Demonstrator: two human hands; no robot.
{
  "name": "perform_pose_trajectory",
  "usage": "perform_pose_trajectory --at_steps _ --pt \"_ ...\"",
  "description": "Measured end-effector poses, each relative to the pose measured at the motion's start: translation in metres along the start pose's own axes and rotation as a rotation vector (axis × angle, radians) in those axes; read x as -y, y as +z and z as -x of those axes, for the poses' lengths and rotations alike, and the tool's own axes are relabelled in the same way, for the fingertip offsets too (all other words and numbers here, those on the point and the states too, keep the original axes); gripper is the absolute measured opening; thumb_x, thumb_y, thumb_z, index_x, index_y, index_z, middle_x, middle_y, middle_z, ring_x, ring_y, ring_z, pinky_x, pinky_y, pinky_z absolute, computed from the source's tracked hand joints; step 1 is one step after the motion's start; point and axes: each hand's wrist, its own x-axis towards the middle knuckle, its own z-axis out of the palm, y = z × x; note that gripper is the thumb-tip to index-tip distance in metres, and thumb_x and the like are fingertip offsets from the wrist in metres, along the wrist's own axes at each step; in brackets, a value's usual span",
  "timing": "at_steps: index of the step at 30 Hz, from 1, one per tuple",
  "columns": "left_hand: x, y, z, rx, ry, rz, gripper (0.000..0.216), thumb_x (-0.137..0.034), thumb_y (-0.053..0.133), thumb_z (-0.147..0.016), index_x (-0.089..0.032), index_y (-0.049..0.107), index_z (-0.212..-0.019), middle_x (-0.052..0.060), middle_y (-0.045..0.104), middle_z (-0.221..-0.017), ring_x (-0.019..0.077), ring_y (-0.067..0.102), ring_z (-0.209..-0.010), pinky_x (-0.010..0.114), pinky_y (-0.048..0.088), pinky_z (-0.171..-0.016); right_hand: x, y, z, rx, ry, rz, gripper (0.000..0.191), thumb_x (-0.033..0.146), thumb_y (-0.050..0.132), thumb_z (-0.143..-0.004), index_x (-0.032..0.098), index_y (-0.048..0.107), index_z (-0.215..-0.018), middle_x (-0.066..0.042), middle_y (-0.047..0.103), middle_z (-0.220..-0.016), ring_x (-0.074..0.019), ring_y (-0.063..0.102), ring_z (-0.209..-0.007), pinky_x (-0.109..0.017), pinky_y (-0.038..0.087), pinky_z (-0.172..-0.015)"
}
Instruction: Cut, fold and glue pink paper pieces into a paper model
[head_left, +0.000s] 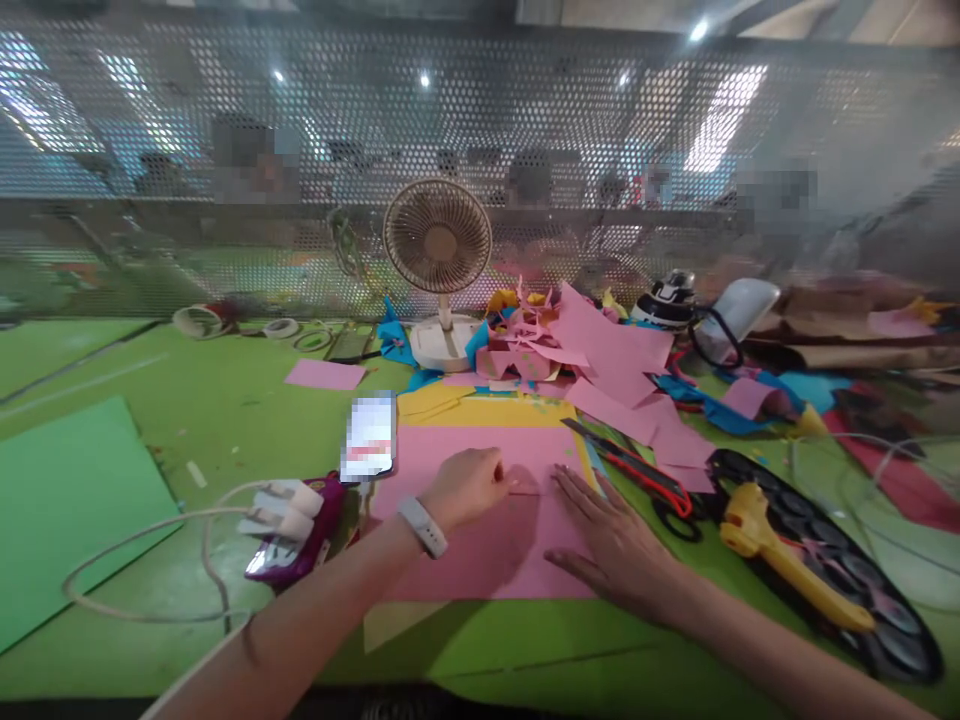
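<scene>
A large pink paper sheet [480,540] lies flat on the green table [187,400] in front of me. My left hand [469,485], with a white band on the wrist, is curled closed and pinches a small folded pink paper piece [523,484] on the sheet. Just to the right, my right hand [611,535] lies flat on the pink sheet with its fingers stretched out, fingertips close to the small piece.
Red-handled scissors [645,475] and a yellow glue gun [780,555] on a black tray [900,640] lie right. A phone [369,436], purple charger with cables [296,530], green sheet [60,500], desk fan [439,270] and paper scraps [600,350] surround it. Mesh screen behind.
</scene>
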Motion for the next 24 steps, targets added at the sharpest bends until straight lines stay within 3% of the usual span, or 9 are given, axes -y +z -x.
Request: perform_pose_trajectory --at_steps 3,6,9,12,15,19,24 --pt "0.005 0.007 -0.009 0.081 0.016 0.051 0.035 -0.049 0.047 -0.081 -0.019 0.061 -0.068 0.002 0.062 -0.051 0.0174 0.058 -0.053 0.025 0.035 -0.051 -0.001 -0.009 -0.004 0.026 -0.002 -0.010 0.073 0.058 0.035 -0.086 0.010 0.027 -0.140 -0.016 0.027 -0.144 -0.0281 0.024 -0.133 -0.049 0.021 -0.108" --pt "0.009 0.008 -0.009 0.103 0.027 0.089 0.039 -0.052 0.046 -0.080 -0.018 0.061 -0.066 0.002 0.063 -0.051 0.0164 0.058 -0.051 0.024 0.034 -0.050 -0.003 -0.027 -0.018 0.017 0.028 -0.057 0.061 0.053 0.041 -0.086 0.009 0.047 -0.128 -0.018 0.043 -0.136 -0.0309 0.036 -0.127 -0.048 0.029 -0.104" --pt "0.010 0.007 -0.008 0.129 0.021 0.128 0.047 -0.056 0.043 -0.081 -0.018 0.062 -0.063 0.003 0.063 -0.050 0.0153 0.059 -0.050 0.023 0.036 -0.050 -0.004 -0.041 -0.043 0.081 0.184 -0.261 0.036 0.043 0.046 -0.086 0.013 0.062 -0.100 -0.015 0.065 -0.107 -0.0285 0.059 -0.102 -0.042 0.043 -0.089" --pt "0.013 0.008 -0.009 0.196 0.005 0.239 0.053 -0.061 0.041 -0.079 -0.017 0.063 -0.060 0.003 0.064 -0.050 0.0139 0.058 -0.047 0.021 0.037 -0.049 -0.006 -0.039 -0.070 0.415 0.320 -0.610 0.025 0.036 0.048 -0.084 0.015 0.061 -0.078 -0.007 0.071 -0.071 -0.0182 0.067 -0.065 -0.029 0.052 -0.066" --pt "0.019 0.010 -0.012 0.275 -0.003 0.369 0.050 -0.061 0.045 -0.077 -0.016 0.065 -0.066 0.003 0.066 -0.056 0.0127 0.059 -0.046 0.019 0.038 -0.047 -0.012 -0.026 -0.091 0.596 0.345 -0.724 0.028 0.030 0.049 -0.082 0.014 0.056 -0.060 -0.004 0.067 -0.052 -0.0128 0.063 -0.046 -0.020 0.050 -0.049" --pt "0.025 0.011 -0.017 0.347 -0.011 0.445 0.039 -0.051 0.052 -0.075 -0.015 0.066 -0.071 0.004 0.066 -0.057 0.0139 0.061 -0.047 0.019 0.041 -0.047 -0.018 -0.018 -0.102 0.700 0.373 -0.811 0.031 0.033 0.054 -0.080 0.015 0.054 -0.056 -0.003 0.066 -0.048 -0.0120 0.063 -0.043 -0.018 0.047 -0.043" --pt "0.025 0.011 -0.018 0.359 -0.001 0.465 0.035 -0.046 0.051 -0.075 -0.016 0.062 -0.064 0.003 0.063 -0.054 0.0142 0.060 -0.045 0.020 0.042 -0.046 -0.034 -0.025 -0.088 0.726 0.418 -0.832 0.037 0.045 0.061 -0.074 0.014 0.055 -0.055 -0.004 0.067 -0.049 -0.0113 0.062 -0.043 -0.015 0.038 -0.037"
